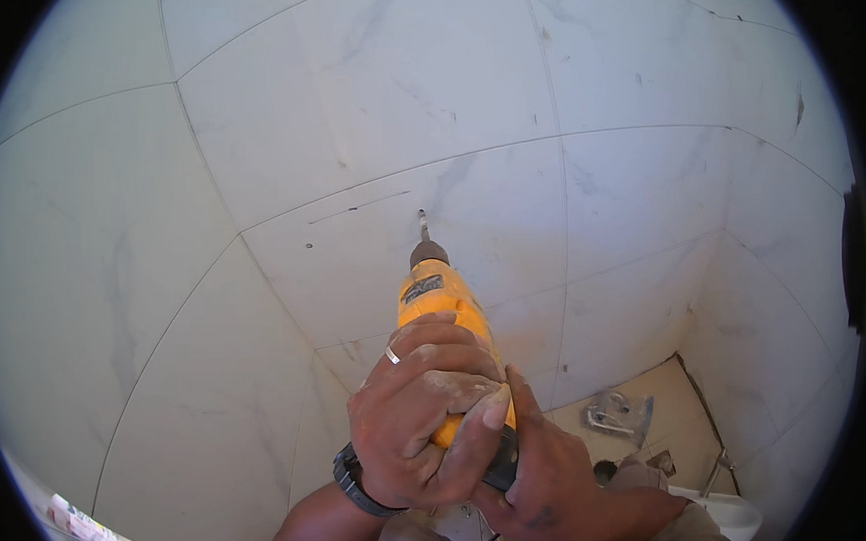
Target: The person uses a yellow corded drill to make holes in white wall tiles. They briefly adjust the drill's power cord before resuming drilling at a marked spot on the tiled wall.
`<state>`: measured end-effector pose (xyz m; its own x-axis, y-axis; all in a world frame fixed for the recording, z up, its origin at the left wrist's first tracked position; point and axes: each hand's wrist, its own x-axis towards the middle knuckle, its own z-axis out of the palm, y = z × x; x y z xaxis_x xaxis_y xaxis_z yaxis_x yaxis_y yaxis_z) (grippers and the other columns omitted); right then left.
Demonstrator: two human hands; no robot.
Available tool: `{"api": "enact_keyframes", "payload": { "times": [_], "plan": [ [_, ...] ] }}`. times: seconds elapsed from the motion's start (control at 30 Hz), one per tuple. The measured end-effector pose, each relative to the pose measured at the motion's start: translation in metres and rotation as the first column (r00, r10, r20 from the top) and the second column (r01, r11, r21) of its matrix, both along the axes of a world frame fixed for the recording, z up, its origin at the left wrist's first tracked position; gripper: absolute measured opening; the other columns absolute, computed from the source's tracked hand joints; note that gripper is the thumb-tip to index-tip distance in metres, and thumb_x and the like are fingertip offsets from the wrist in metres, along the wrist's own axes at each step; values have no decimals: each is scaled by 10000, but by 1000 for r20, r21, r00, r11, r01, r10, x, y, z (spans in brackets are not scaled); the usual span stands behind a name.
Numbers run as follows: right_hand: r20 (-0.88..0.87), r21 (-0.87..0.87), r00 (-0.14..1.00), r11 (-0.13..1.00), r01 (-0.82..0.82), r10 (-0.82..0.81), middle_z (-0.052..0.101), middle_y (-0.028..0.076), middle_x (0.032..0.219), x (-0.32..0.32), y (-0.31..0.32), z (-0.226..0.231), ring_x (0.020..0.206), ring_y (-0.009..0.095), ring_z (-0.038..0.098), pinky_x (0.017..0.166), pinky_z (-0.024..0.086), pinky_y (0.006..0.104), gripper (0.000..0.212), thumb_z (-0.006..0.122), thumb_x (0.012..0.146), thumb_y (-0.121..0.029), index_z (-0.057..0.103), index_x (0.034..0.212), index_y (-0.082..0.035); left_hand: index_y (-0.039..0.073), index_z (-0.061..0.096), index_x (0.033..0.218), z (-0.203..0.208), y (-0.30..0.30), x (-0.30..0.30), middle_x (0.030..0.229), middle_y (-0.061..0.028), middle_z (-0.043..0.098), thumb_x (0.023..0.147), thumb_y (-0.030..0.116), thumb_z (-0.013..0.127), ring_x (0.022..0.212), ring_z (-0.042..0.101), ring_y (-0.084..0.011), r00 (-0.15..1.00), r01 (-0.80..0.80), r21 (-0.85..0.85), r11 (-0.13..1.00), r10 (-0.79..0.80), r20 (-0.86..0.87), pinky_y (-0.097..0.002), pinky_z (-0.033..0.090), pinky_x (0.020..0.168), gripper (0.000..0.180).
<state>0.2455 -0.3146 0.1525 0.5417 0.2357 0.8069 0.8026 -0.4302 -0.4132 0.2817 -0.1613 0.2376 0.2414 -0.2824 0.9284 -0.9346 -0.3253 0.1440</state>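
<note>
A yellow power drill (442,299) points away from me at the tiled wall (487,183). My left hand (428,404), with a ring and a dark wristwatch (352,475), wraps over the drill's body. Behind it, my right hand (554,467) closes round the rear of the drill; its grip is partly hidden. From the dark chuck (429,252) a bit (424,227) reaches to a hole in the tile, and its tip is at the wall. Left of that, a small drilled hole (309,245) and a thin pencil line (355,208) mark the same tile.
Marbled tiles cover the walls on several sides. On the floor at lower right lies a clear plastic bag (617,415) with white parts in it. A white basin-like fixture (733,518) stands near the right corner. A printed package (84,531) sits at lower left.
</note>
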Motion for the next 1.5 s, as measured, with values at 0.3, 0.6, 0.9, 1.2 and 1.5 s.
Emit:
{"api": "enact_keyframes", "payload": {
  "times": [0.3, 0.6, 0.9, 1.2, 1.5],
  "plan": [
    [-114, -78, 993, 997, -10, 1, 605, 361, 1312, 10, -6, 1, 1073, 506, 689, 870, 584, 492, 1003, 798, 817, -104, 210, 1602, 105, 40, 637, 804, -6, 2, 15, 834, -139, 742, 906, 132, 681, 851, 695, -323, 999, 17, -45, 999, -15, 40, -509, 548, 940, 144],
    [-200, -178, 978, 984, 18, -54, 659, 320, 1177, 9, -8, 15, 941, 464, 718, 794, 587, 510, 1086, 799, 808, -255, 156, 1585, 148, 39, 654, 797, -7, 4, 17, 858, -136, 736, 904, 99, 686, 876, 698, -316, 999, 21, -62, 998, -19, 29, -482, 560, 909, 127],
    [-283, -137, 958, 990, 9, -48, 668, 328, 1163, 8, -6, 17, 918, 472, 731, 782, 594, 507, 1082, 809, 811, -243, 155, 1582, 143, 37, 645, 798, -7, 4, 16, 856, -135, 737, 905, 101, 680, 875, 690, -319, 1000, 14, -48, 999, -13, 18, -474, 564, 895, 129],
    [-293, -159, 954, 987, 13, -60, 666, 333, 1176, 10, -8, 17, 919, 471, 734, 786, 599, 508, 1107, 827, 799, -243, 147, 1588, 132, 31, 684, 818, -8, 5, 25, 870, -128, 715, 852, 66, 726, 866, 692, -311, 997, 66, -63, 996, -64, 45, -421, 570, 813, 64],
    [-249, -137, 967, 990, 19, -53, 659, 345, 1183, 11, -6, 17, 949, 476, 731, 807, 598, 507, 1077, 819, 802, -229, 173, 1581, 139, 33, 651, 812, -11, 4, 25, 842, -137, 723, 930, 128, 666, 864, 673, -316, 997, 65, -73, 995, -63, 36, -466, 559, 867, 153]
  ]
}}
